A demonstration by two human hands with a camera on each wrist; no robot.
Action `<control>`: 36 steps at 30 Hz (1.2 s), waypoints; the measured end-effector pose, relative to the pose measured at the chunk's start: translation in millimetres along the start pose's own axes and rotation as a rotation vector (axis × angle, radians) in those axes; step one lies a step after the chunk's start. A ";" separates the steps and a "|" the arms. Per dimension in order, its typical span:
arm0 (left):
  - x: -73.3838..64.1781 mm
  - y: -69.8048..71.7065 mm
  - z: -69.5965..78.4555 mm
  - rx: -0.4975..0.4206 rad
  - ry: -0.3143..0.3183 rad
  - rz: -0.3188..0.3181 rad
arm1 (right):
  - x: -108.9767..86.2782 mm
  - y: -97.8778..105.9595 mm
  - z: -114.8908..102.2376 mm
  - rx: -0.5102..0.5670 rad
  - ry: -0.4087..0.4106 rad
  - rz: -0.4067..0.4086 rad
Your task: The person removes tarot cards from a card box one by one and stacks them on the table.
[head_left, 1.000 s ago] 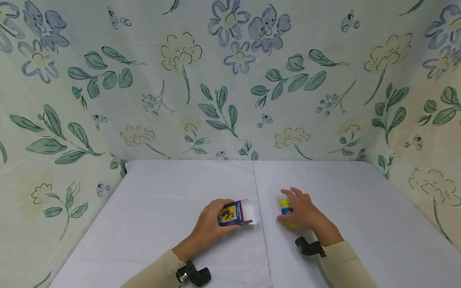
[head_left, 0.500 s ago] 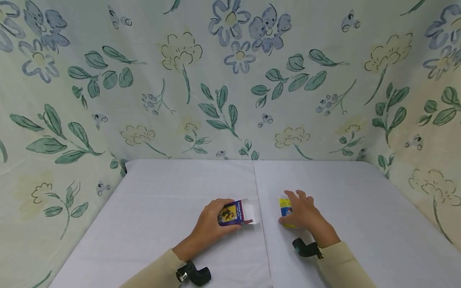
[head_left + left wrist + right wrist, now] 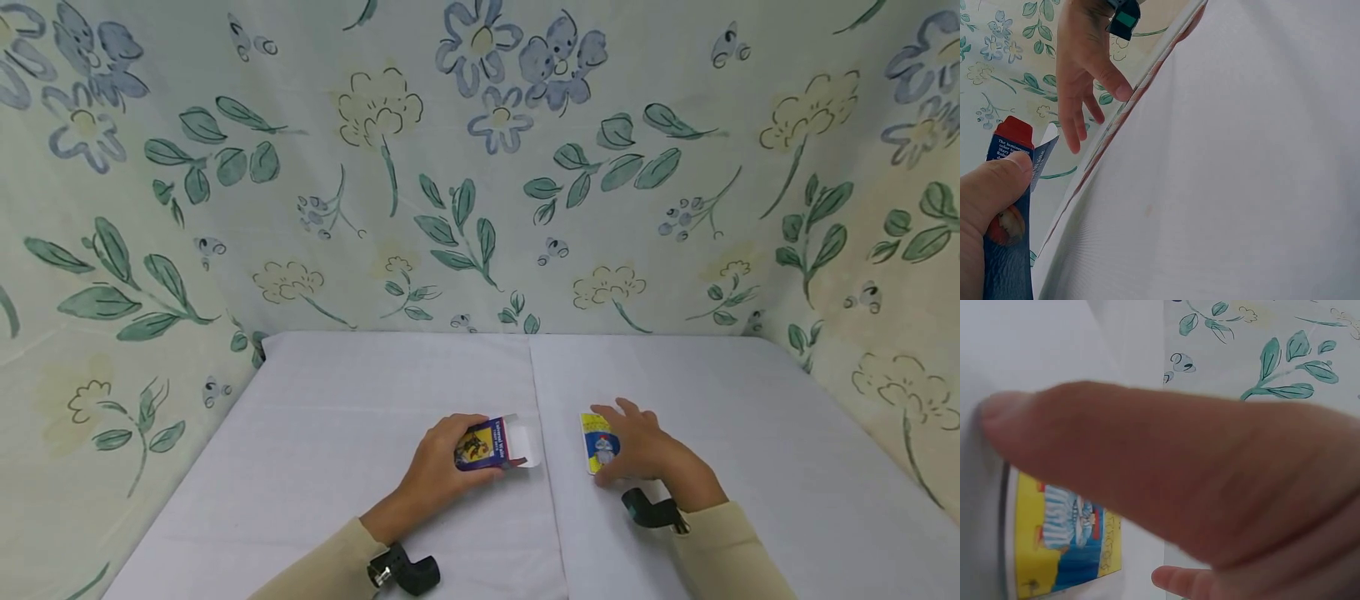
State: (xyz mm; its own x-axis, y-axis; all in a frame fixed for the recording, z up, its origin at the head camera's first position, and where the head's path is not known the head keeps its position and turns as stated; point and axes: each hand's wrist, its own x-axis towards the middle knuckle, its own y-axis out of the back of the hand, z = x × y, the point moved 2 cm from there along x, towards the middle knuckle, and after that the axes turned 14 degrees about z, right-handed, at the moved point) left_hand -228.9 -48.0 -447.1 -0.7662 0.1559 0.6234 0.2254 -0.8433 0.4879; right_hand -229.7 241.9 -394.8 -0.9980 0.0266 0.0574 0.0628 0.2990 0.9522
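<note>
My left hand point(image 3: 433, 460) grips a small dark-blue card box point(image 3: 480, 444) with a yellow picture, thumb on the near side and fingers at the far side. The box lies on its side, its open end and white flap point(image 3: 528, 442) facing right. In the left wrist view the thumb presses the blue box point(image 3: 1013, 215) below its red tab. A yellow and blue illustrated card point(image 3: 598, 442) lies on the white cloth to the right. Over its right part is my right hand point(image 3: 643, 450), fingers spread and loosely bent, thumb at the near edge. The right wrist view shows the card point(image 3: 1063, 537) below the thumb.
A white cloth point(image 3: 360, 383) with a crease down the middle covers the table. Floral fabric point(image 3: 465, 167) hangs behind and at both sides. Black wrist cameras point(image 3: 412, 575) sit on both sleeves.
My right hand has shifted a little to the right, baring more of the card's picture. The card stays in nearly the same place. My left hand and the box have not moved.
</note>
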 end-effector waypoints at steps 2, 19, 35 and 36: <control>0.1 0.2 0.2 -0.002 0.003 -0.001 | -0.1 -0.3 -0.1 0.000 -0.001 -0.001; 1.3 -1.2 1.4 -0.018 0.005 -0.005 | -0.4 10.3 -29.2 0.363 0.050 0.200; 0.1 0.7 2.8 -0.065 -0.029 -0.021 | -18.4 -19.4 -81.3 0.828 -0.005 -0.045; 0.4 0.9 3.2 -0.068 -0.036 -0.022 | -18.4 -20.8 -81.7 0.834 -0.011 -0.052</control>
State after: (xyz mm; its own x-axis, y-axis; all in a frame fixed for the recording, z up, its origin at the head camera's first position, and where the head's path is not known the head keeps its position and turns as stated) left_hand -227.1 -47.1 -444.5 -0.7483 0.1922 0.6349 0.1661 -0.8723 0.4599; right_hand -213.4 157.3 -391.1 -0.9999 0.0017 0.0124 0.0068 0.9083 0.4184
